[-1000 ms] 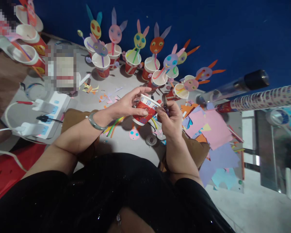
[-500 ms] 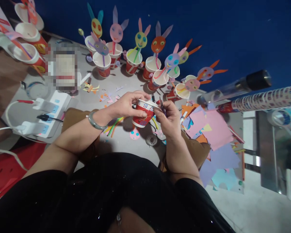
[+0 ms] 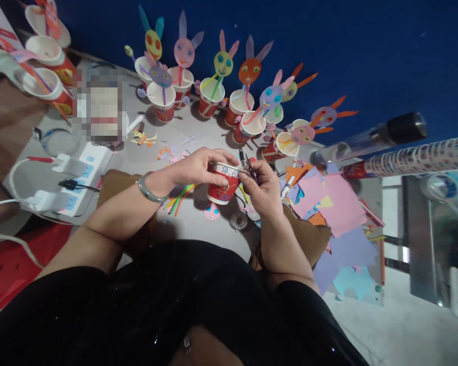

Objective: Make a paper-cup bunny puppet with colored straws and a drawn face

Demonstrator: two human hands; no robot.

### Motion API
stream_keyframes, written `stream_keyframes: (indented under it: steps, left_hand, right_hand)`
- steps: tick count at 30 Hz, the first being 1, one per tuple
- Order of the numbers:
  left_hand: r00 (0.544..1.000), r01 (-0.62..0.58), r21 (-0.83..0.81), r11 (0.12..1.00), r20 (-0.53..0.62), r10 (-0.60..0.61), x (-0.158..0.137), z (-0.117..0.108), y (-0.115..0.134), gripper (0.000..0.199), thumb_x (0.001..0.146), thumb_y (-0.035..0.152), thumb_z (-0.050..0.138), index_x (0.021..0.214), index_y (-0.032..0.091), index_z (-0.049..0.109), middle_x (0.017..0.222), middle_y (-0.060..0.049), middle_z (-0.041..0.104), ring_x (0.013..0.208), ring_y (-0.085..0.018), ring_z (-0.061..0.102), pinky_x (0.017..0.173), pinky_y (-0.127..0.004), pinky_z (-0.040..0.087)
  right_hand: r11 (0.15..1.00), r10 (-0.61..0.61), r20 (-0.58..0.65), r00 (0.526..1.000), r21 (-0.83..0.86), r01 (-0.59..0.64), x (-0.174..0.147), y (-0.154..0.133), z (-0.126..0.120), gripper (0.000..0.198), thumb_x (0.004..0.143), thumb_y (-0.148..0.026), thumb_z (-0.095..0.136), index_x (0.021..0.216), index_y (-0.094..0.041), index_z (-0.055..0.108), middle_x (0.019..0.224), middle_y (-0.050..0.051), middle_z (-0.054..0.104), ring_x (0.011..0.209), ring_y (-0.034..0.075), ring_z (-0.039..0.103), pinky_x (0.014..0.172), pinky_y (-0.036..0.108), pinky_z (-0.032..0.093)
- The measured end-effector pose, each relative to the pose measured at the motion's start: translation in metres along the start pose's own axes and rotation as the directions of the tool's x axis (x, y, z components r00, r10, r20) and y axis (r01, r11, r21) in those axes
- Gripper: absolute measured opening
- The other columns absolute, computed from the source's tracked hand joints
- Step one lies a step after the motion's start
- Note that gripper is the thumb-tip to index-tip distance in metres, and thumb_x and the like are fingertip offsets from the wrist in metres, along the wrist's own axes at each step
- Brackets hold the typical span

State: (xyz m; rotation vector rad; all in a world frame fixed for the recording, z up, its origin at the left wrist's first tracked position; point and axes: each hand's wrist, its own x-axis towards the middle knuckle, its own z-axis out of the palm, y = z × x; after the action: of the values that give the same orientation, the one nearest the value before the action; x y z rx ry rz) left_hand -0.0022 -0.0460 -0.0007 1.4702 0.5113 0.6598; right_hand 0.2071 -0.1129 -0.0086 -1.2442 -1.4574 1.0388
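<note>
Head view: the left hand (image 3: 199,167) has its grip around the red paper cup (image 3: 223,190), above the tabletop (image 3: 187,225); the right hand (image 3: 266,187) grasps a slim dark tool (image 3: 251,170) beside its rim. Probably light and easily dented, the cup wants gentle hold near that stiffer rim.

A grey table (image 3: 187,229) carried a curved row of red paper cups (image 3: 163,113) with paper rabbit heads, standing along its back edge. A white power strip (image 3: 84,160) lay at the left, and small paper scraps (image 3: 168,154) were scattered in the middle. Nearer the front lay coloured fuzzy sticks (image 3: 181,199), a pink paper face (image 3: 211,211) and a round roll (image 3: 238,220). Coloured sheets (image 3: 345,203) overlapped on the right.
</note>
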Motion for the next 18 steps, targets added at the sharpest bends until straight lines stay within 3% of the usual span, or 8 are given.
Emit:
stream_keyframes:
  steps: [8,12,15,18]
  left_hand:
    - [0.999,-0.015,0.058,0.998,-0.038,0.017,0.001,0.001,-0.003,0.012,0.071,0.02,0.082,0.078,0.015,0.073,0.12,-0.012,0.074,0.107,-0.021,0.069,0.094,-0.036,0.054]
    - [0.992,-0.01,0.132,0.991,-0.127,0.027,0.003,0.0,-0.008,0.016,0.072,0.024,0.08,0.081,0.014,0.072,0.115,-0.011,0.074,0.102,-0.02,0.069,0.095,-0.036,0.053]
    - [0.981,0.024,0.187,0.982,-0.193,0.013,0.004,-0.002,-0.009,0.022,0.07,0.026,0.081,0.086,0.015,0.073,0.108,-0.009,0.074,0.097,-0.02,0.068,0.092,-0.035,0.053]
    - [0.973,0.071,0.228,0.971,-0.23,-0.017,0.003,-0.002,-0.007,0.024,0.074,0.03,0.079,0.091,0.015,0.073,0.101,-0.006,0.073,0.09,-0.018,0.066,0.085,-0.033,0.053]
  right_hand:
    - [1.0,-0.011,-0.054,0.998,0.02,0.012,0.0,0.002,0.003,0.031,0.086,-0.05,0.075,0.094,-0.025,0.058,0.075,-0.005,0.055,0.059,0.01,0.048,0.058,0.028,0.044]
    - [0.997,-0.044,-0.119,0.992,-0.073,0.036,0.0,0.002,0.0,0.031,0.088,-0.048,0.073,0.106,-0.026,0.059,0.068,-0.007,0.048,0.054,0.01,0.042,0.053,0.027,0.038]
    - [0.99,-0.07,-0.155,0.986,-0.134,0.049,-0.001,-0.003,-0.004,0.036,0.086,-0.056,0.074,0.095,-0.026,0.056,0.067,-0.007,0.048,0.053,0.009,0.04,0.05,0.026,0.034]
    - [0.995,-0.019,-0.076,0.997,-0.097,0.011,-0.003,-0.009,-0.004,0.046,0.084,-0.066,0.073,0.084,-0.024,0.054,0.064,-0.007,0.047,0.053,0.008,0.038,0.05,0.025,0.031]
